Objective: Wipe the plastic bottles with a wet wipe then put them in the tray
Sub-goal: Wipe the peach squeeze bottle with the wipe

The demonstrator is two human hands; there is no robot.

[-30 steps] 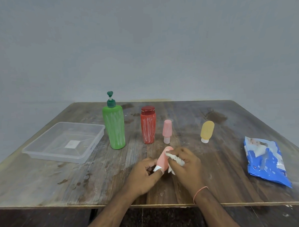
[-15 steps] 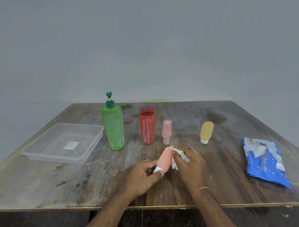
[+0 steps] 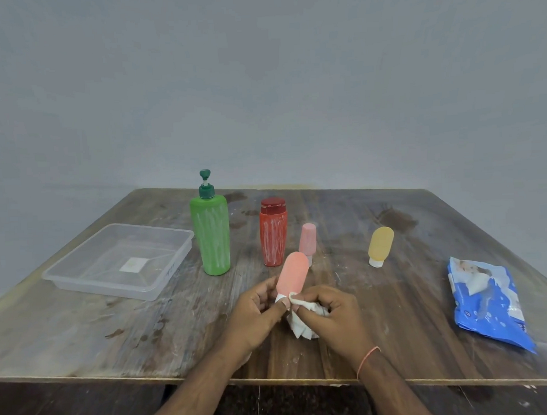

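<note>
My left hand [image 3: 255,314] pinches the white cap end of a small salmon-pink bottle [image 3: 292,272], held above the table with its rounded end pointing up and away. My right hand [image 3: 330,314] grips a crumpled white wet wipe [image 3: 299,327] against the bottle's cap end. Behind stand a green pump bottle [image 3: 211,238], a red bottle [image 3: 273,235], a small pink bottle [image 3: 308,242] and a small yellow bottle [image 3: 380,245], all upright. A clear plastic tray [image 3: 65,277] lies at the left with no bottle in it.
A blue wet-wipe pack [image 3: 486,301] lies near the table's right edge. The worn wooden table [image 3: 114,333] carries stains and ends close in front of me. A grey wall stands behind.
The right hand slid the wipe down the salmon-pink bottle from its upper part to the cap end. The bottle now tilts more upright in the left hand.
</note>
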